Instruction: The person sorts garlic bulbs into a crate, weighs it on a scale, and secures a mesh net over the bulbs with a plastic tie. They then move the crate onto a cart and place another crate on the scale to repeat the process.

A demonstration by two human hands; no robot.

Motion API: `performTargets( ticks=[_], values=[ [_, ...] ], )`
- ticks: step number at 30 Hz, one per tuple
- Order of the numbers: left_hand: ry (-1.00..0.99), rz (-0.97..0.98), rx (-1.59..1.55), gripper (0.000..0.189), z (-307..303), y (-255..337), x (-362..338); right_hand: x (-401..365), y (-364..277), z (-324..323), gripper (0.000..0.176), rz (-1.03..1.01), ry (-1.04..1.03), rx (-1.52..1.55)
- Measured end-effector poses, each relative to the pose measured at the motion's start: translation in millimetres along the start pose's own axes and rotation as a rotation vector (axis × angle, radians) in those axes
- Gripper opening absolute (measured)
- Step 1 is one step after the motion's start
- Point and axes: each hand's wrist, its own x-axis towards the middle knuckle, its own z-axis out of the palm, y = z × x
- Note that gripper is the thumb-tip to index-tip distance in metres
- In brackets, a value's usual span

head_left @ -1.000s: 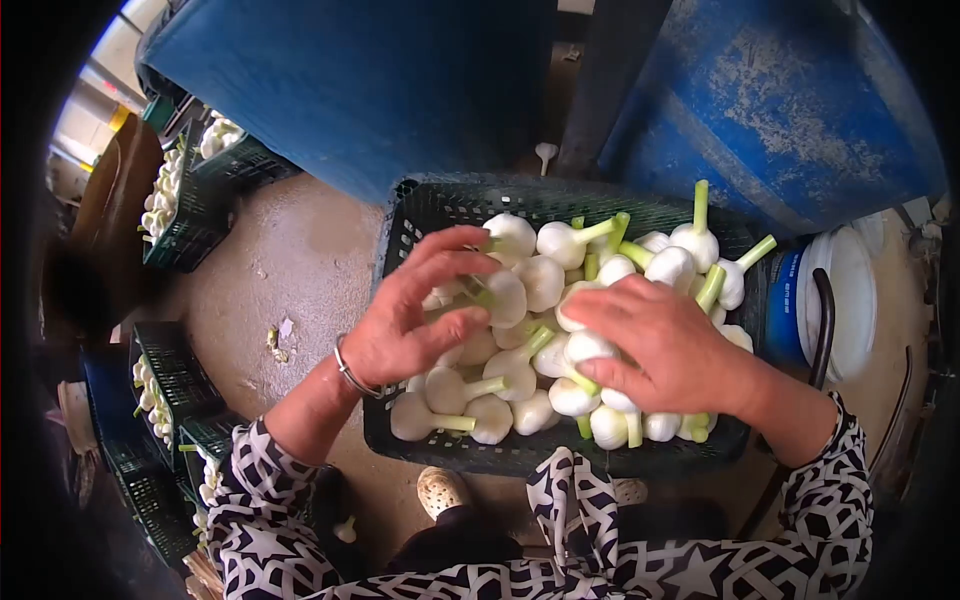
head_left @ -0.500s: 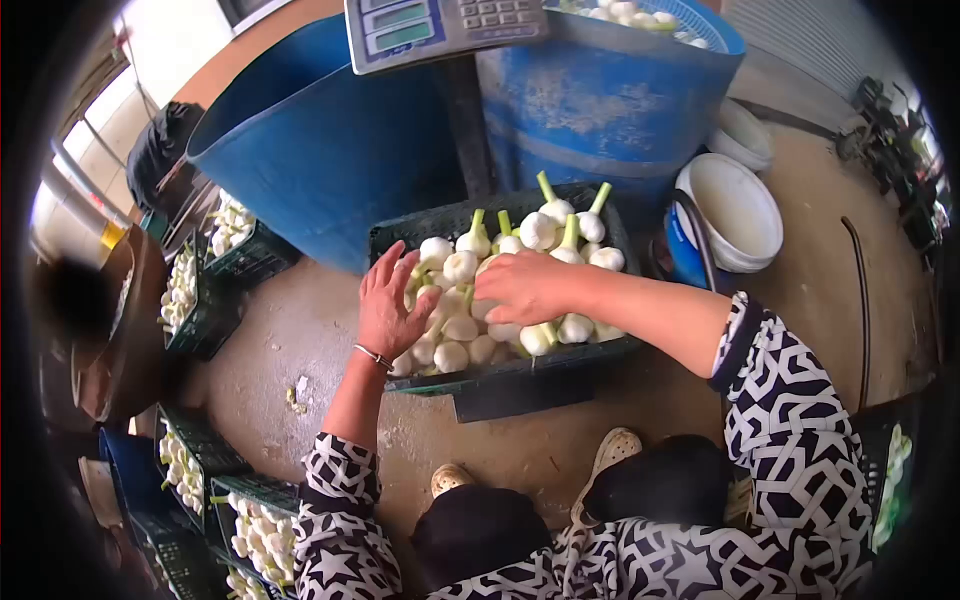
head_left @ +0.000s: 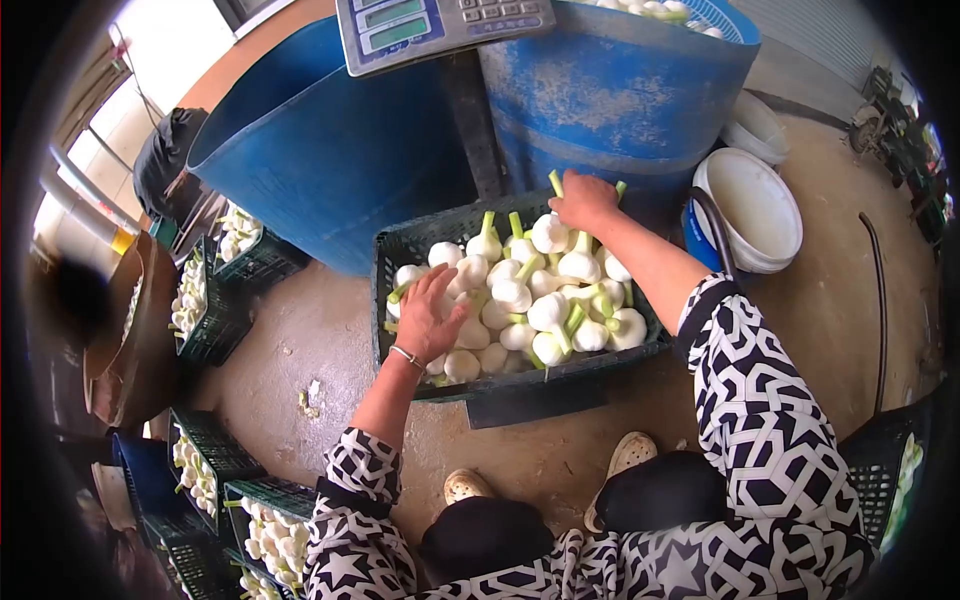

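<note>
White garlic bulbs [head_left: 510, 292] with short green stems fill a dark green plastic crate [head_left: 520, 381] in front of me. My left hand [head_left: 428, 318] lies over the bulbs on the crate's left side, fingers loosely apart, holding nothing. At the back rim, my right hand [head_left: 585, 200] has its fingers closed around a garlic bulb, whose green stem [head_left: 556, 183] sticks up beside the fingers. Most of that bulb is hidden by the hand. A second stem tip [head_left: 621, 189] shows just right of the hand.
A digital scale display [head_left: 395, 30] stands above the crate's far side. Behind are a blue tub [head_left: 330, 150] and a blue barrel [head_left: 610, 100] with garlic on top. A white bucket [head_left: 750, 210] sits to the right. More garlic crates [head_left: 215, 310] line the left.
My right hand has moved from the middle of the pile to the back rim and closed on a bulb there. My left hand stays over the left side; the view has shifted slightly.
</note>
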Motion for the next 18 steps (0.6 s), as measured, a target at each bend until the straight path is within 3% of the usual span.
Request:
performTargets(
  ticks=[2,4,6,8,9,11,12,13,14,15,16,18],
  values=[
    [0.151,0.099,0.229,0.050,-11.5,8.1,2.2,11.4,-1.8,10.2,0.036,-0.056,0.016,-0.094],
    [0.203,0.072,0.158,0.046,-21.5,-2.1,4.2,18.5,11.1,8.5,0.029,-0.083,0.058,-0.024],
    [0.253,-0.126,-0.265,0.039,-32.2,-10.2,6.5,14.6,11.6,-16.2,0.025,-0.115,0.054,-0.010],
    [0.367,-0.131,-0.517,0.029,-45.0,-18.5,7.8,9.6,5.9,-42.0,0.016,-0.430,0.263,0.117],
    [0.389,-0.069,-0.500,0.027,-55.5,-20.5,9.2,6.8,-4.2,-51.2,0.013,-0.705,0.468,0.153],
    [0.435,-0.065,-0.402,0.027,-71.2,-6.4,17.2,-3.0,-41.7,-58.2,0.015,-0.957,0.757,0.148],
    [0.449,-0.082,-0.301,0.027,-74.1,0.4,24.7,-9.3,-55.7,-45.5,0.021,-1.051,0.749,0.085],
    [0.395,-0.056,-0.275,0.031,-68.3,-3.3,33.2,-21.5,-68.7,-17.5,0.025,-1.022,0.413,-0.072],
    [0.291,-0.014,-0.213,0.039,-56.6,-8.4,39.4,-35.6,-78.6,12.7,0.039,-0.945,-0.117,-0.258],
    [0.193,0.004,-0.171,0.042,-38.7,-14.5,39.9,-50.4,-67.3,78.6,0.055,-0.961,0.140,0.023],
    [0.095,0.033,-0.128,0.045,-21.5,-18.8,40.8,-51.1,-89.0,13.5,0.061,-0.803,-0.477,-0.087],
    [-0.047,0.167,-0.136,0.048,-3.6,-21.3,39.9,-57.7,-88.6,3.9,0.055,-0.792,-0.383,0.432]
  ],
)
